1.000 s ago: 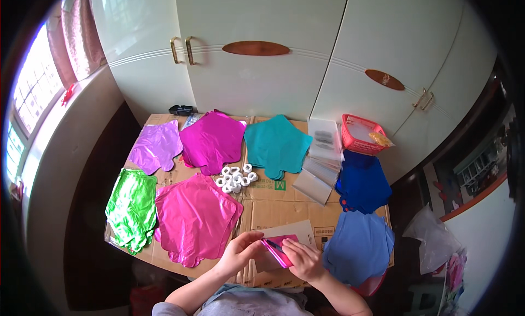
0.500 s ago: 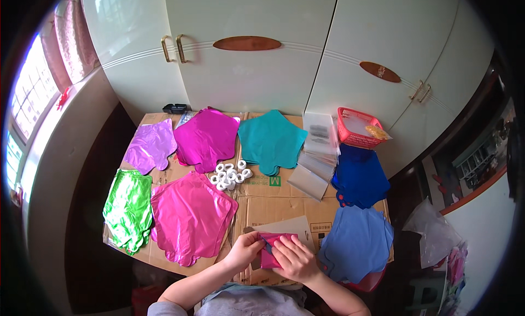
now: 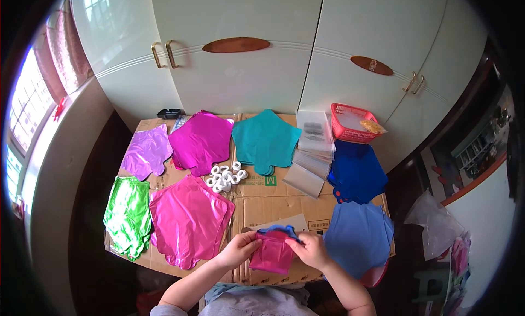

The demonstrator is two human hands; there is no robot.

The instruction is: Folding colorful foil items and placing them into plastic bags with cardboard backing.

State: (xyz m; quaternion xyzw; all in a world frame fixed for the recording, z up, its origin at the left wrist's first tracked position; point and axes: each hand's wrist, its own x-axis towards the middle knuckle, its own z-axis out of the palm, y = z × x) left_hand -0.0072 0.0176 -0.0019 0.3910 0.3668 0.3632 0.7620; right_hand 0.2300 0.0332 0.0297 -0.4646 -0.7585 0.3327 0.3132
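Observation:
Between my two hands is a folded pink foil balloon (image 3: 272, 258), flat and squarish, held just over the near edge of the table. Crumpled blue foil (image 3: 280, 229) sticks out along its far edge. The left upper corner is pinched in the closed fingers of my left hand (image 3: 241, 248). My right hand (image 3: 311, 250) grips the opposite upper corner, its fingertips by the blue foil. Beneath and behind lies a pale card (image 3: 292, 222) on the brown cardboard (image 3: 257, 204). What the folds enclose is hidden.
Flat foil balloons lie around: lilac (image 3: 146, 152), magenta (image 3: 201, 143), teal (image 3: 266, 141), green (image 3: 127, 217), pink (image 3: 191, 220), dark blue (image 3: 359, 176) and light blue (image 3: 358, 239). White ribbon rolls (image 3: 224, 179), clear sleeves (image 3: 313, 135) and a red basket (image 3: 355, 134) stand between or behind them.
My right hand has moved from lying flat across the pink foil to gripping its right corner. The bundle now hangs flatter, with more blue foil showing at its top.

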